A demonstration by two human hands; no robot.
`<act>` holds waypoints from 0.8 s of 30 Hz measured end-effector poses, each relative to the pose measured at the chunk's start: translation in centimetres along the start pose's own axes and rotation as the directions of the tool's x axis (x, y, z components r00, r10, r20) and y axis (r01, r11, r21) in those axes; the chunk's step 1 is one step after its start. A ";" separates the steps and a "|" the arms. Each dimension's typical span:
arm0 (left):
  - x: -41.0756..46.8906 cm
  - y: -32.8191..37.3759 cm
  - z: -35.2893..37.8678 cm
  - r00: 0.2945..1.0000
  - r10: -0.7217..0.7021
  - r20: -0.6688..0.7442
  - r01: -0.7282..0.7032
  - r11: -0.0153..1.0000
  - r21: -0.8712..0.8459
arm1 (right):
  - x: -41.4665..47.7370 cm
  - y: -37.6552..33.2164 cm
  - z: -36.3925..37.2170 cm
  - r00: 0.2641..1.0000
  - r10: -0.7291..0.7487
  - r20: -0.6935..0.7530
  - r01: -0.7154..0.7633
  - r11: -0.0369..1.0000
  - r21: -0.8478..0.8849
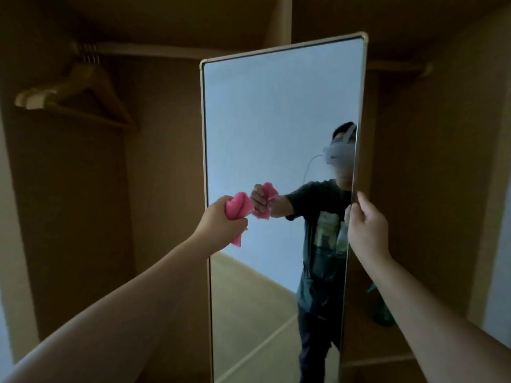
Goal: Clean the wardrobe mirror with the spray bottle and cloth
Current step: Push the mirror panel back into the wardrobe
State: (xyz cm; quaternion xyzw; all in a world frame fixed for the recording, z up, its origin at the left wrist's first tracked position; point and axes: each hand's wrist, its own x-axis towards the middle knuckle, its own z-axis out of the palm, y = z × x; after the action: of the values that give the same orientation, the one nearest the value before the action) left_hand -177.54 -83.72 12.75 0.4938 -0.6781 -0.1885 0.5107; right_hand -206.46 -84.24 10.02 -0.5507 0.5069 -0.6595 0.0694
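A tall wardrobe mirror [265, 120] in a pale wooden frame stands swung out in front of me. Bunched in my left hand [221, 221] is a pink cloth [238, 208], pressed against the glass near the mirror's left edge at mid height. My right hand [365, 226] grips the mirror's right edge, fingers wrapped around the frame. A green spray bottle [383, 309] stands low on the wardrobe floor behind the mirror's right edge, dim and partly hidden by my right forearm.
Wooden hangers [69, 92] hang from a rail [154, 49] at the upper left inside the brown wardrobe. A second rail [401, 68] runs behind the mirror at the upper right. The glass reflects a person and a pale floor.
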 end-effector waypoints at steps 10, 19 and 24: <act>0.2 0.1 -1.7 1.000 -0.010 0.012 0.011 0.995 -0.098 | -4.8 -3.9 0.4 0.907 -0.421 -0.024 0.411 0.895 -0.170; -0.2 0.0 -3.3 0.999 -0.027 -0.033 0.024 0.995 -0.096 | -7.2 -7.2 2.9 0.679 -0.730 0.078 0.677 0.580 -0.453; -0.3 -0.5 -4.1 0.999 -0.035 -0.034 0.032 0.996 -0.082 | -8.0 -8.5 4.3 0.642 -0.760 0.099 0.671 0.495 -0.552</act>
State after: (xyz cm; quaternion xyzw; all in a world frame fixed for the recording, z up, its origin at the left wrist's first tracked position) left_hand -173.72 -82.65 13.88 0.4872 -0.6525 -0.2157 0.5388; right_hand -196.03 -77.54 10.61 -0.6525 0.3993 -0.4969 -0.4097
